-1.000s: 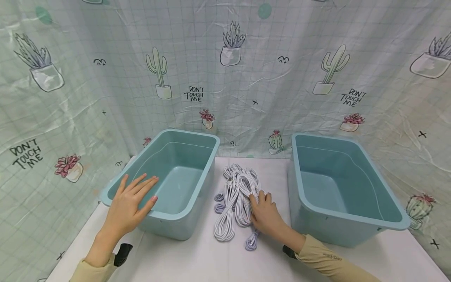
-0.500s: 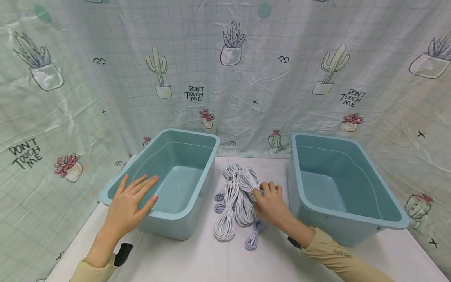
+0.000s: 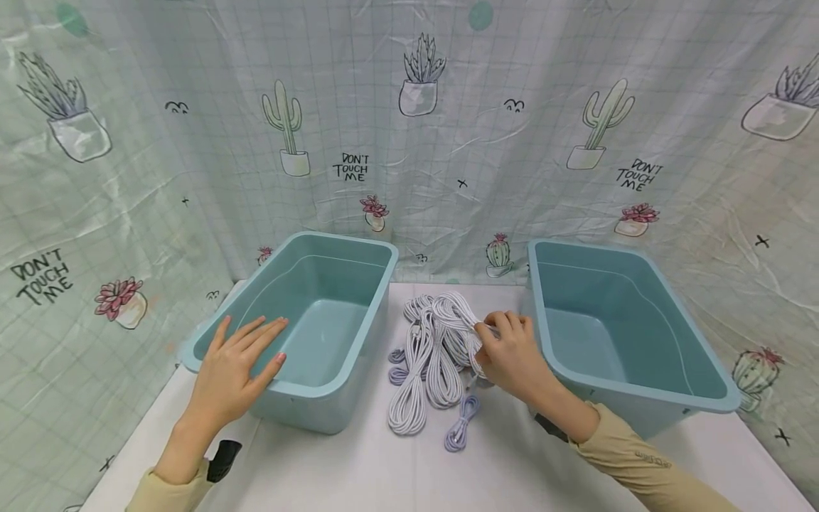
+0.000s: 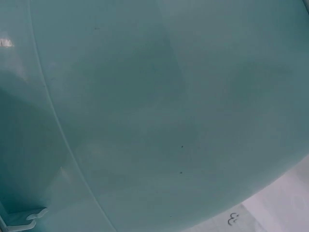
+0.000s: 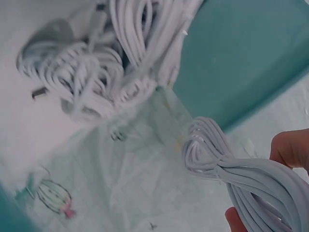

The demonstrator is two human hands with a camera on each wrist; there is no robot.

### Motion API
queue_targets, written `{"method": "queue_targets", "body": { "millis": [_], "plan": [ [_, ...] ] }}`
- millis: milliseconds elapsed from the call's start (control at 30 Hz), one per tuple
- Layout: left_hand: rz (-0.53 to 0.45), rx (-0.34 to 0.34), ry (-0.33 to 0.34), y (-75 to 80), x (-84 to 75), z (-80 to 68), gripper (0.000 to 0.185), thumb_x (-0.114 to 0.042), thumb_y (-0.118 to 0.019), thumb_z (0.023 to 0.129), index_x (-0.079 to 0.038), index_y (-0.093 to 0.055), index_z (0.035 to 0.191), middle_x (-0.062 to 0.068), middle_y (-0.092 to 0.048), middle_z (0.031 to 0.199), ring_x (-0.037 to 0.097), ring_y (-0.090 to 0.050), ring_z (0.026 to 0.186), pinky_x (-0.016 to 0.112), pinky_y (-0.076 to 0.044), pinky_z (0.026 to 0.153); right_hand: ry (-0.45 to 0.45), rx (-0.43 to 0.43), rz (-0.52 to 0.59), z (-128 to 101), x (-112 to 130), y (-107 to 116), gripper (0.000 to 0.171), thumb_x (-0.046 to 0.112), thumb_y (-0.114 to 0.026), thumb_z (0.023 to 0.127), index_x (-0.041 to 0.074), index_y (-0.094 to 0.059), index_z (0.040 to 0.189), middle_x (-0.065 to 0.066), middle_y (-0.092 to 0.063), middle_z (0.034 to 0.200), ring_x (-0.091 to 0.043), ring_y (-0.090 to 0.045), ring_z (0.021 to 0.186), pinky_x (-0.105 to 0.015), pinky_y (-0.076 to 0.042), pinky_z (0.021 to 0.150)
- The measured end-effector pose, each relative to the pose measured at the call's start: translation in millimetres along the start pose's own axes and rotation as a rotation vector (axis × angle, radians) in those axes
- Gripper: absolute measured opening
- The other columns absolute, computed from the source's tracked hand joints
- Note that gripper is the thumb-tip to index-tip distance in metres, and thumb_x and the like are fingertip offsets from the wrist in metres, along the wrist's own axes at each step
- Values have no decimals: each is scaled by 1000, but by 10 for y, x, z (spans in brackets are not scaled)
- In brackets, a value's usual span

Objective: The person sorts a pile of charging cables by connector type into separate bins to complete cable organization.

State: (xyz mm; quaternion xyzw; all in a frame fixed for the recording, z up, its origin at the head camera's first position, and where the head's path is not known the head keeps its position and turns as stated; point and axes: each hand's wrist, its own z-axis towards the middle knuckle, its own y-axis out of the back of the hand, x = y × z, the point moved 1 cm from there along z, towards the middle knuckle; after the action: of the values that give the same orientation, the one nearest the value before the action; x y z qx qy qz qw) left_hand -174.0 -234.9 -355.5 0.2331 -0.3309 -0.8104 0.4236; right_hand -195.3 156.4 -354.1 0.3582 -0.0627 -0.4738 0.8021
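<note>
My right hand (image 3: 515, 355) grips a coiled white cable (image 3: 457, 309) by its near end. In the right wrist view that coiled cable (image 5: 212, 150) is tied at its waist, between the thumb (image 5: 289, 147) and a fingertip. Beside it on the table lie more coiled white cables (image 3: 409, 416), partly overlapping. A small lilac cable (image 3: 461, 427) lies apart, nearer the front. My left hand (image 3: 233, 377), fingers straight and spread, is over the near left corner of the left blue-green bin (image 3: 377, 313). The left wrist view shows only this bin's inside wall (image 4: 145, 121), no fingers.
A second blue-green bin (image 3: 544, 341) stands to the right of the cables, close to my right hand. Small lilac coils (image 3: 397, 375) peek out left of the pile. A patterned curtain (image 3: 422, 163) hangs behind the white table (image 3: 358, 476).
My right hand has moved right and upward, drawing the coiled white cable from the pile with it. The small lilac cable now shows fully. My left hand stays still.
</note>
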Motion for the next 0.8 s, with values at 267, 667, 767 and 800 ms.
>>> {"method": "queue_targets", "body": {
  "millis": [267, 667, 767, 800],
  "plan": [
    [0, 2, 2, -4, 4, 4, 42, -29, -57, 83, -13, -55, 122, 12, -61, 116, 35, -51, 110, 57, -19, 106, -23, -62, 26, 92, -133, 226, 23, -5, -63, 57, 1, -60, 79, -15, -54, 79, -31, -51, 71, -43, -37, 59],
    [2, 0, 1, -5, 5, 7, 41, -30, -55, 84, -12, -56, 121, 11, -61, 117, 34, -51, 110, 57, -18, 106, -63, -133, 22, 100, -358, 486, 19, -9, -61, 57, -1, -60, 74, -17, -56, 78, -34, -51, 69, -47, -36, 59],
    [-1, -3, 0, -5, 7, 4, 42, -30, -55, 84, -13, -56, 122, 11, -61, 117, 34, -51, 110, 57, -19, 105, -79, -143, 21, 92, -399, 553, 17, -8, -60, 58, -1, -62, 74, -17, -56, 78, -34, -51, 69, -49, -37, 59],
    [-2, -4, 0, -6, 8, 2, 42, -31, -55, 84, -13, -56, 122, 11, -61, 117, 34, -51, 110, 57, -19, 105, -84, -139, 17, 88, -412, 579, 16, -8, -60, 59, -1, -62, 74, -17, -57, 78, -34, -52, 69, -49, -37, 60]
  ]
}}
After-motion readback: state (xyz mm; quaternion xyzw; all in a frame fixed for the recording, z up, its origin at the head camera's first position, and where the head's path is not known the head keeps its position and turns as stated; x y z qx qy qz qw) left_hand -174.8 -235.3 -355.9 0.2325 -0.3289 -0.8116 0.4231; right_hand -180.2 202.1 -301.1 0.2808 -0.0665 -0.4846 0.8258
